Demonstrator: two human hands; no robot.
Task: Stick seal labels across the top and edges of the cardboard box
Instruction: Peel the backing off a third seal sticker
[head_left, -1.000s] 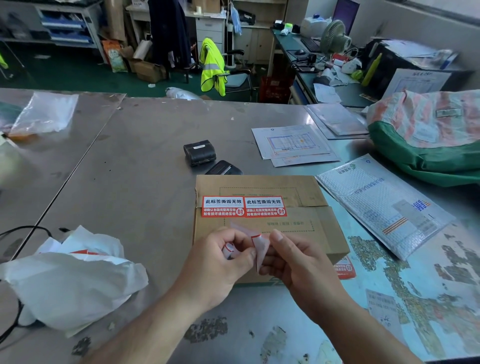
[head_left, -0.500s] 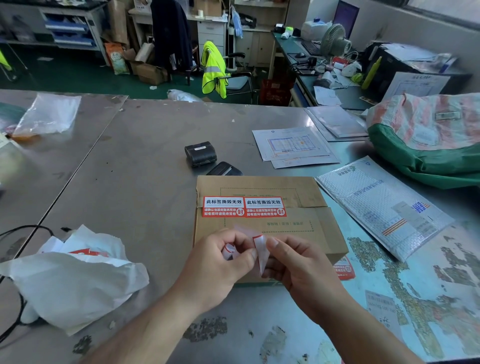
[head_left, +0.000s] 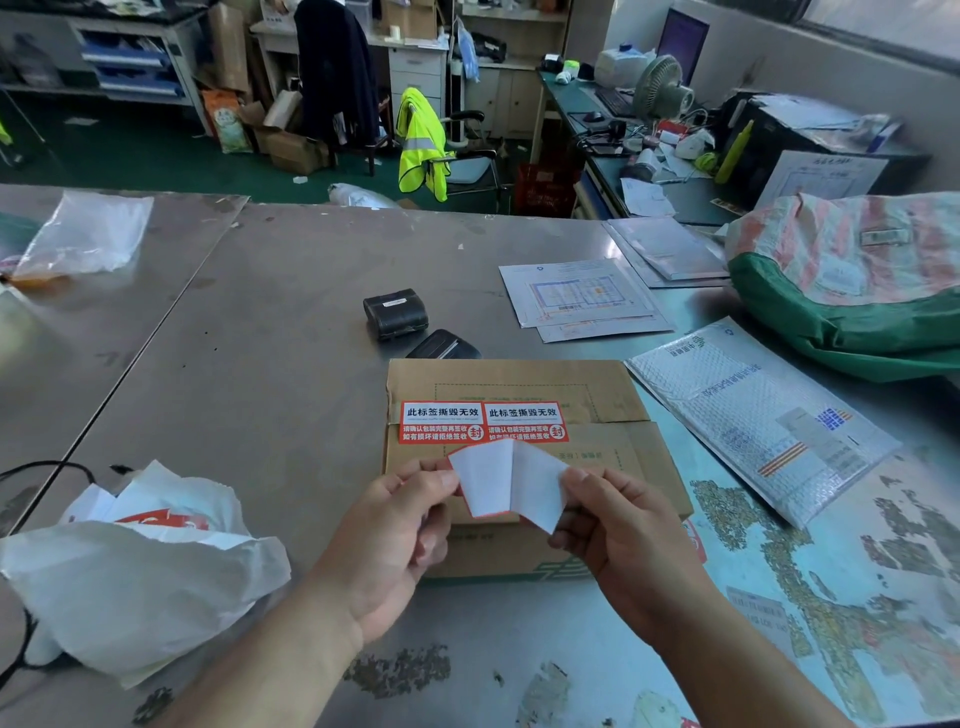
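Two bare forearms reached forward from the bottom of the view, converging toward the centre; the left hand (head_left: 387, 540) sat slightly lower and to the left, its back facing up and outward, thumb and forefinger pinched together on the left edge of a seal label (head_left: 506, 483); its other fingers curled loosely under the palm; the right hand (head_left: 618, 530) mirrored it on the other side, thumb on top and forefinger beneath, pinching the label's right edge; its remaining fingers folded inward; the two hands were held apart, level with each other, both wrists nearly straight.
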